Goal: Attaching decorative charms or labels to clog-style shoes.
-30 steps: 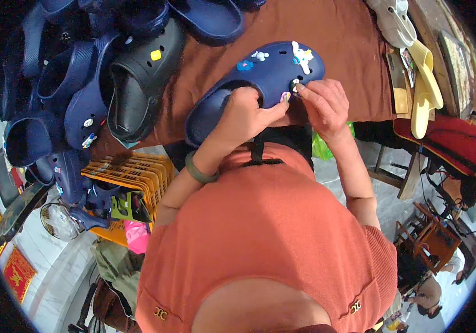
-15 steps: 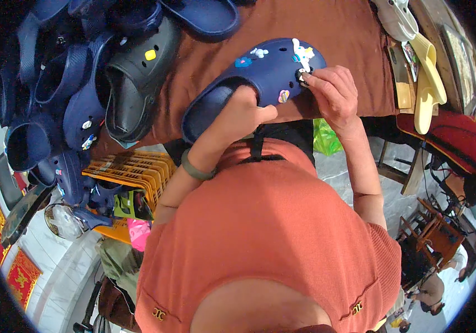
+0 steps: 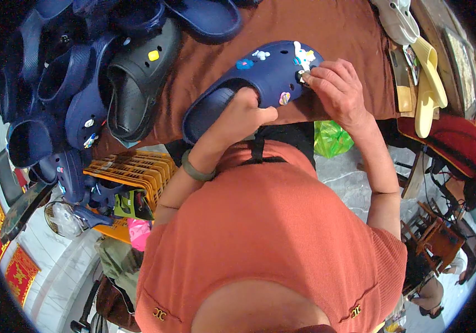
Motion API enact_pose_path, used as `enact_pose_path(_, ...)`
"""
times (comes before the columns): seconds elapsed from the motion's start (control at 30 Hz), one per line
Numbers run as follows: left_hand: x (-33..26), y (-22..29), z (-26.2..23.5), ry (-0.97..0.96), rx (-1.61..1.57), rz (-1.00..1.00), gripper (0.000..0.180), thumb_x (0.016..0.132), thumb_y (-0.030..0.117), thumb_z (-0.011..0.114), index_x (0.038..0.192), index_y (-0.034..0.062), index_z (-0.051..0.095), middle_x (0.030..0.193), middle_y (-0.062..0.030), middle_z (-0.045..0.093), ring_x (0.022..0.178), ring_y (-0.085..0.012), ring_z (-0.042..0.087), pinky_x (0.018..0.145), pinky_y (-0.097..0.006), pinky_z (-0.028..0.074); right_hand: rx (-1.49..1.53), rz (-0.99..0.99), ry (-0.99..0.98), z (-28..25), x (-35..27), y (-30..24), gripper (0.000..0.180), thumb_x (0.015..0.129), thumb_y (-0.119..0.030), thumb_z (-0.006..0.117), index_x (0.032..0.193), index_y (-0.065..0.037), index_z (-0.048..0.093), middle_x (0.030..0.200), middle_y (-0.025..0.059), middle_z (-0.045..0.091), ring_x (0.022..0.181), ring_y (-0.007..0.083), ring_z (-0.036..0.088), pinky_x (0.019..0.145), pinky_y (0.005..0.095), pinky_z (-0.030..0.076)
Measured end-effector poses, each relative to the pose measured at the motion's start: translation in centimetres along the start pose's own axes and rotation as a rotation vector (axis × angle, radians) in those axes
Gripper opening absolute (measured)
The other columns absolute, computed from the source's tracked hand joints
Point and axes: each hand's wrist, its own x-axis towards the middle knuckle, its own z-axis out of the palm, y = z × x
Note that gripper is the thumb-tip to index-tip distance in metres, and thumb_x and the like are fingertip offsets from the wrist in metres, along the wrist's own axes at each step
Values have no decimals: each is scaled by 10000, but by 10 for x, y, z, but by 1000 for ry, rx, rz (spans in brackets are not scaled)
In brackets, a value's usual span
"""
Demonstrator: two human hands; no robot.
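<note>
A dark blue clog [image 3: 268, 69] lies on the brown cloth in front of me, its toe pointing to the upper right. My left hand [image 3: 243, 114] is closed on the clog's near side, its fingers reaching inside the foot opening and out of sight. At the toe, my right hand [image 3: 339, 91] pinches a small black-and-white shoe charm [image 3: 303, 76] against the upper. Other charms sit on the clog: a white figure [image 3: 303, 54], a blue flower shape [image 3: 244, 64], a small white one [image 3: 261, 55] and a colourful oval [image 3: 284, 98].
A black clog [image 3: 141, 83] with a yellow charm stands left of mine, beside several more blue clogs [image 3: 88, 105]. An orange crate [image 3: 138, 166] stands below the cloth's edge. Pale yellow sandals [image 3: 429, 83] and a white clog [image 3: 396, 22] lie on the right.
My right forearm and elbow have swung outward to the right, while the fingertips stay at the same charm. My left hand and the clog have hardly moved.
</note>
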Motion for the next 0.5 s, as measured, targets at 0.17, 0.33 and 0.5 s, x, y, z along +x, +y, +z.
enact_pose_path(0.17, -1, -18, 0, 41, 198, 230, 173, 642, 19, 590, 793, -60, 557, 720, -195, 532, 664, -312, 550, 600, -378, 444, -12, -109, -56, -4, 1, 10, 299, 685, -81, 609, 984, -88, 618, 966, 15, 608, 913, 198, 582, 808, 360, 449)
enact_pose_path(0.33, 1, -26, -1, 47, 266, 443, 171, 648, 25, 593, 785, -68, 553, 712, -211, 518, 670, -323, 543, 596, -398, 432, -6, -215, -156, -10, 7, 18, 328, 691, -105, 591, 1018, -88, 611, 1003, 37, 608, 952, 199, 579, 834, 369, 455)
enact_pose_path(0.5, 0, -20, 0, 23, -66, 64, 160, 671, 33, 577, 792, -67, 548, 679, -183, 508, 658, -255, 527, 599, -372, 424, 5, -221, -201, -10, 7, 20, 339, 706, -105, 578, 1043, -84, 603, 1017, 49, 604, 979, 203, 577, 845, 372, 457)
